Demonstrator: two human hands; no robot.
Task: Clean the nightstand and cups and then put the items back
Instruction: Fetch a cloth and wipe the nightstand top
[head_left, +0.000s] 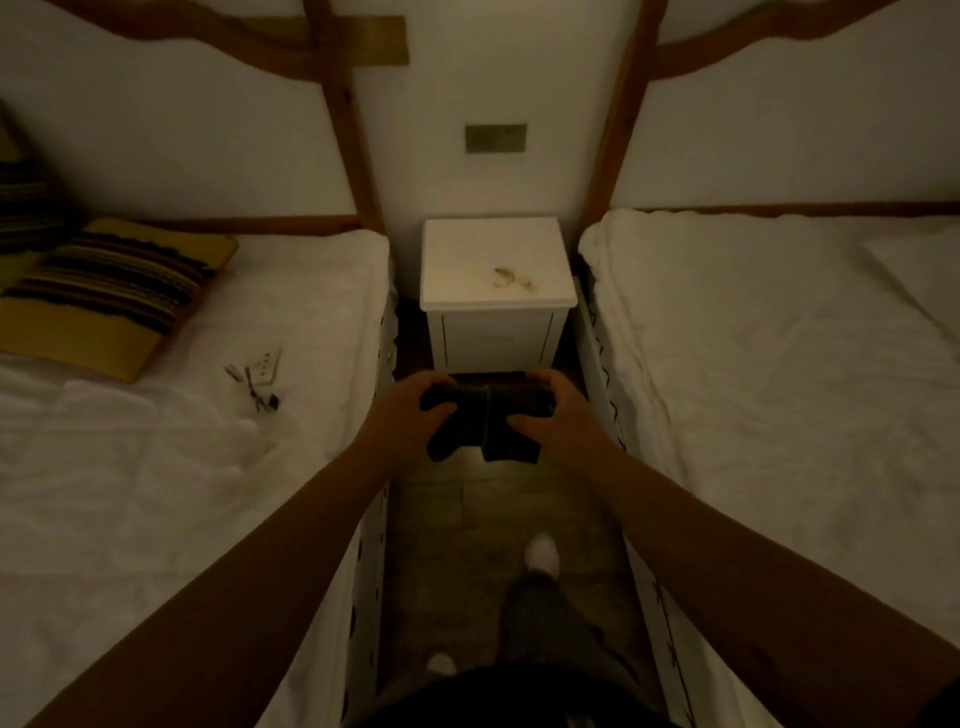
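We're standing in the aisle between two beds, and both hands are out front on a dark cloth (485, 423). The left hand (410, 410) has its grip closed round the cloth's left end, thumb across the top; the right hand (553, 415) holds the right end the same way. The cloth's long axis runs side to side, stretched between the two grips.

The nightstand (498, 291) lies dead ahead of the cloth, up against the wall, its white top showing a brownish stain (511, 278) a little right of centre. So the reach is forward and slightly up, and by our reckoning the right hand is marginally the nearer to that mark. No cups in sight. A few small items (257, 382) lie on the left bed (156, 441), too dim to name.
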